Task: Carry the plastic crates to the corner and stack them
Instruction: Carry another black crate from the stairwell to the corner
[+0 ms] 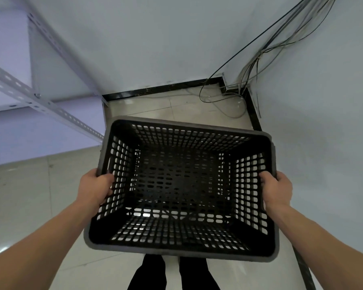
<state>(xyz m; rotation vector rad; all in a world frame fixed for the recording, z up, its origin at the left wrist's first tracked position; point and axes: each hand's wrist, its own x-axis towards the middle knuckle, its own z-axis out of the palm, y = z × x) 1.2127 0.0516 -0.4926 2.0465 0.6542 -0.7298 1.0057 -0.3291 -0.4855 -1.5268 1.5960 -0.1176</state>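
We held one black crate (189,126) (perhaps a second nested within) above the floor (172,108) near the corner (224,80), left hand (96,185) and right hand (276,190) each curled over a side rim.

Loose cables (258,59) trail down the wall corner; a slotted metal shelf frame (40,105) stands left.

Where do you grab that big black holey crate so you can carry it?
By the thick rim of the crate, one hand on each side wall, coming from outside. The left hand and right hand do this, thumbs hooked inside. It is wide and open-topped, so two opposite grips should keep it level.
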